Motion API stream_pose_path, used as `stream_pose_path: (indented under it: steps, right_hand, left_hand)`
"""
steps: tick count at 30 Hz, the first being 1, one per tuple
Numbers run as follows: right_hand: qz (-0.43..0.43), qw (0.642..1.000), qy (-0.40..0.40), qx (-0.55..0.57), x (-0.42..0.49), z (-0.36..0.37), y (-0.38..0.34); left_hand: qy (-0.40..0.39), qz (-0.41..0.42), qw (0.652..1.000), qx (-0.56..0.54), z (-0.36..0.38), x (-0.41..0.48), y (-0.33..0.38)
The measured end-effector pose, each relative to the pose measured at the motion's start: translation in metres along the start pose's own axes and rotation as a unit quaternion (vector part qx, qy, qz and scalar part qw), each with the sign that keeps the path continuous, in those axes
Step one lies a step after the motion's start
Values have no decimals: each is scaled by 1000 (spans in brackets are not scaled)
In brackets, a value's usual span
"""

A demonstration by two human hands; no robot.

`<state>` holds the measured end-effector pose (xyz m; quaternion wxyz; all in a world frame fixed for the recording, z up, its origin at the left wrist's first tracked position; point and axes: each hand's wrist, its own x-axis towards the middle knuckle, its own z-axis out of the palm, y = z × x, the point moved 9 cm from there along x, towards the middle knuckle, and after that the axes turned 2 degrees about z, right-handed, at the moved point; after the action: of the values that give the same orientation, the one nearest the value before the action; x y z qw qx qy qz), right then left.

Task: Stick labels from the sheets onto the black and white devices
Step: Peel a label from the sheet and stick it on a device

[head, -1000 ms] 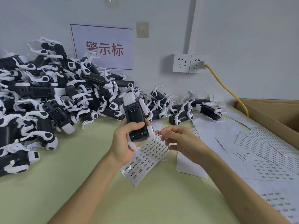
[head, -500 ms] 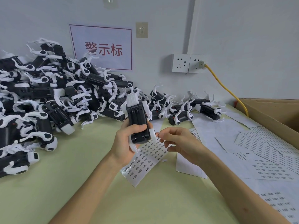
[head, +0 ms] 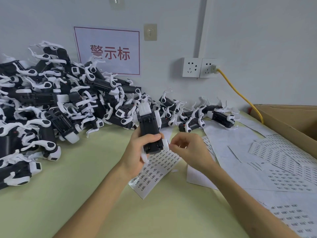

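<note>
My left hand [head: 137, 152] grips a black and white device [head: 148, 128] upright above the table, thumb across its lower black body. My right hand [head: 187, 150] is just right of the device, fingers curled, its fingertips pinched together near the device's white lower corner; a label between them is too small to make out. A label sheet [head: 155, 170] with several rows of small printed labels lies on the table under both hands. A big heap of black and white devices [head: 56, 103] fills the left and back of the table.
More label sheets [head: 281, 160] and blank backing paper [head: 228, 140] cover the right side of the green table [head: 77, 186]. A cardboard box [head: 289, 122] stands at the far right. A yellow cable [head: 240, 95] runs from the wall socket [head: 199, 67] to the box.
The device in my left hand has turned slightly more upright and shifted a little left. My right hand has stayed close beside its lower end.
</note>
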<state>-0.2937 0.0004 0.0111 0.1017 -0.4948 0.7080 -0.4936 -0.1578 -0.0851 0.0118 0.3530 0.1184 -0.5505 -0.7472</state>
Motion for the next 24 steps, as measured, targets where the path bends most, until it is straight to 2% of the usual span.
stream_pose_path:
  steps: [2, 4, 6, 9, 11, 13, 17, 19, 21, 24]
  right_hand:
    - [-58, 993, 80, -69, -4, -10, -10]
    - [-80, 990, 112, -15, -9, -19, -14]
    - [-78, 991, 93, 56, -9, -22, -15]
    - [-63, 993, 8, 100, -9, -5, -19]
    - [-40, 991, -33, 126, -10, 10, -18]
    - [-16, 989, -37, 143, -10, 17, -14]
    - [49, 970, 48, 232, -4, -3, 1]
    - [83, 946, 74, 305, 1, -16, 10]
    - [100, 923, 99, 359, 4, -30, 16]
    - [104, 909, 120, 385, 6, -46, 21]
  left_hand:
    - [38, 0, 999, 39, -7, 2, -2]
    - [73, -3, 995, 67, -15, 4, -3]
    - [88, -14, 992, 87, -20, 4, -4]
    - [96, -67, 991, 61, -19, 1, -11]
    - [50, -95, 994, 17, -7, 1, -17]
    - [-12, -90, 996, 1, 8, -2, -18]
    - [-113, -64, 986, -103, 30, -3, -12]
    - [-129, -77, 986, -72, 30, -4, -15]
    - [-75, -63, 994, 50, 15, 0, -17]
    - [62, 60, 983, 163, -10, 1, 7]
